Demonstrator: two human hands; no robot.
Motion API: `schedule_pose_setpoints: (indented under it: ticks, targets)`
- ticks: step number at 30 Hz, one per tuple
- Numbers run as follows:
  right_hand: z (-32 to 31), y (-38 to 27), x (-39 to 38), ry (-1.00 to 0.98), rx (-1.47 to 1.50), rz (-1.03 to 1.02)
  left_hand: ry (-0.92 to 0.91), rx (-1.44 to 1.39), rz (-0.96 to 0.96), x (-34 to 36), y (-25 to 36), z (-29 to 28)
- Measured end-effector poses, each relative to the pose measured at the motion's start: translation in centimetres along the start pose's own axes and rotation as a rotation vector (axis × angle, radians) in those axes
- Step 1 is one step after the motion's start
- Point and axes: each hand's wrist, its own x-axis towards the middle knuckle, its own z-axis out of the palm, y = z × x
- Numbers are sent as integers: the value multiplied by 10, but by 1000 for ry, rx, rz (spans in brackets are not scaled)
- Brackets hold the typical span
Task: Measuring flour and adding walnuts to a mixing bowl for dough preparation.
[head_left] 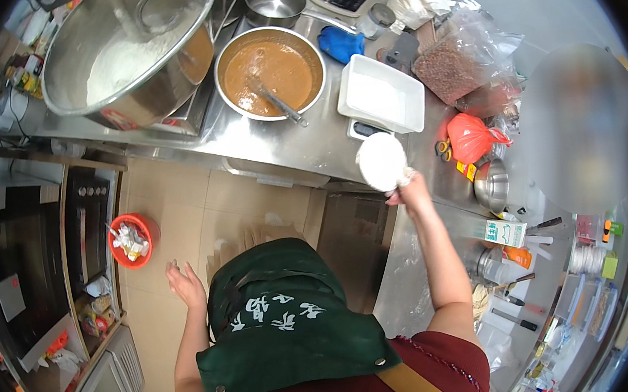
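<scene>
My right hand is closed on the side of a round white cup, which looks full of something white. It is held at the counter's front edge, just in front of a white rectangular tub. A white layer covers the tub's bottom, and the tub rests on a small kitchen scale. Empty, with fingers apart, my left hand hangs low over the floor, left of my green apron.
A steel bowl of brown batter with a metal utensil in it stands left of the tub. Further left is a large mixer bowl containing white powder. A red plastic bag and steel bowl lie right. An orange bin stands on the floor.
</scene>
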Motion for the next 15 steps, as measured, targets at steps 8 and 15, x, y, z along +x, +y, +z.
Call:
schedule_pose_setpoints:
  ticks: [8, 15]
  targets:
    - [-70, -68, 74, 134, -80, -159, -2, -16, -13, 18, 26, -1]
    - [-54, -95, 131, 336, -765, -256, 42, -24, -87, 12, 21, -5]
